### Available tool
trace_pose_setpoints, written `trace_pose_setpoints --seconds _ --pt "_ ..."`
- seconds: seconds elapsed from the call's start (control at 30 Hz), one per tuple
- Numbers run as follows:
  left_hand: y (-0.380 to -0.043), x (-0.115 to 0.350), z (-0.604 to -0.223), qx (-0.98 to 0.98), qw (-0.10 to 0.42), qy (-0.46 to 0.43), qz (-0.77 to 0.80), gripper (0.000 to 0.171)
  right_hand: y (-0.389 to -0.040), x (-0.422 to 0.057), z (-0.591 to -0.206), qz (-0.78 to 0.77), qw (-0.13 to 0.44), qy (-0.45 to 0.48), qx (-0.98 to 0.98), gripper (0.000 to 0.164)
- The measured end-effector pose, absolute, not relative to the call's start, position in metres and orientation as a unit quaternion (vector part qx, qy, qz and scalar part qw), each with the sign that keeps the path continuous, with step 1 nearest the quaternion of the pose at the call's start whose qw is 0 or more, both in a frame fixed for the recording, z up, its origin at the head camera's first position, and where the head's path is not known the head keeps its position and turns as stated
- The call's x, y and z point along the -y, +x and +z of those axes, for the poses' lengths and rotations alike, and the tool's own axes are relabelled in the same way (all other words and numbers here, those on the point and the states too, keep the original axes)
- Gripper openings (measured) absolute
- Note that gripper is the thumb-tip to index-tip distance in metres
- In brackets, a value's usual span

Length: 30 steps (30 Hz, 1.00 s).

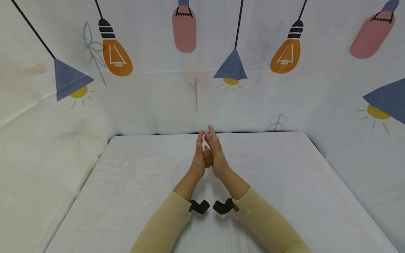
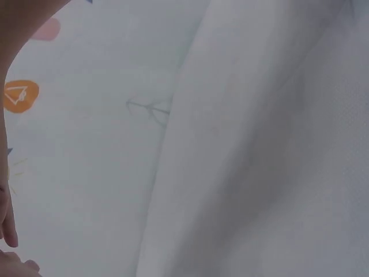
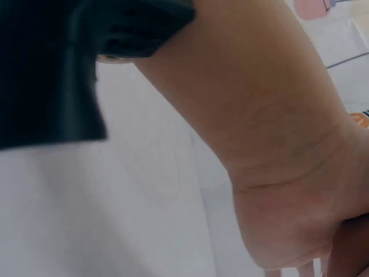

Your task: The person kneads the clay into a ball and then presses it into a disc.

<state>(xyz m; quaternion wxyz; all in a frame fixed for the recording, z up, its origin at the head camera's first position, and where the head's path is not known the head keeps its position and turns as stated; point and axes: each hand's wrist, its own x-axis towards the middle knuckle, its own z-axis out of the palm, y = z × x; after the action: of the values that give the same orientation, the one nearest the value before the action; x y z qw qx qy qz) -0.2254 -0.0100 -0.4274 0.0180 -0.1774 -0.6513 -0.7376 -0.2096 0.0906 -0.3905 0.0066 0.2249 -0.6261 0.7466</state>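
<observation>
In the head view my left hand (image 1: 198, 158) and right hand (image 1: 218, 158) stand palm toward palm over the middle of the table, fingers straight and pointing away from me. Their fingertips come close together at the top. A rounded, skin-toned shape (image 1: 207, 157) shows between the palms; I cannot tell whether it is folded fingers or a held thing. In the right wrist view the heel of the right hand (image 3: 282, 219) fills the lower right. Only part of a hand (image 2: 17, 265) shows at the lower left of the left wrist view.
A white-covered table (image 1: 126, 196) lies beneath the hands. Behind it hangs a white cloth wall (image 1: 152, 95) printed with lamps and bulbs. Black wrist cameras (image 1: 200, 207) sit at both cuffs, close to each other.
</observation>
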Motion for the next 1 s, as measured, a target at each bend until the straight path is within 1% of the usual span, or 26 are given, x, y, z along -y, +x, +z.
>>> trace_pose_setpoints --seconds 0.1,0.27,0.33,0.43,0.57,0.67,0.8,0.9,1.0 --pt "-0.225 0.008 -0.428 0.676 0.021 -0.163 -0.718 0.097 -0.211 -0.092 -0.388 0.750 0.015 0.226 0.621 0.081" --pt "-0.220 0.006 -0.428 0.689 0.009 -0.181 -0.702 0.089 -0.216 -0.096 -0.388 0.764 0.025 0.205 0.612 0.087" --pt "-0.217 0.005 -0.427 0.693 0.002 -0.191 -0.695 0.087 -0.219 -0.097 -0.388 0.768 0.026 0.192 0.611 0.087" --pt "-0.214 0.004 -0.427 0.698 -0.005 -0.210 -0.685 0.086 -0.224 -0.100 -0.388 0.767 0.034 0.174 0.617 0.082" --pt "-0.210 0.003 -0.427 0.698 -0.005 -0.243 -0.674 0.092 -0.232 -0.105 -0.389 0.761 0.062 0.152 0.628 0.074" --pt "-0.208 0.002 -0.428 0.689 0.005 -0.265 -0.674 0.097 -0.239 -0.108 -0.391 0.757 0.086 0.139 0.632 0.070" --pt "-0.205 0.001 -0.427 0.677 0.022 -0.279 -0.681 0.099 -0.245 -0.108 -0.395 0.750 0.109 0.129 0.640 0.064" --pt "-0.203 0.001 -0.425 0.680 0.030 -0.277 -0.679 0.098 -0.244 -0.106 -0.400 0.742 0.098 0.133 0.649 0.061" --pt "-0.204 0.002 -0.424 0.683 0.041 -0.278 -0.674 0.097 -0.242 -0.103 -0.406 0.731 0.059 0.143 0.665 0.061"
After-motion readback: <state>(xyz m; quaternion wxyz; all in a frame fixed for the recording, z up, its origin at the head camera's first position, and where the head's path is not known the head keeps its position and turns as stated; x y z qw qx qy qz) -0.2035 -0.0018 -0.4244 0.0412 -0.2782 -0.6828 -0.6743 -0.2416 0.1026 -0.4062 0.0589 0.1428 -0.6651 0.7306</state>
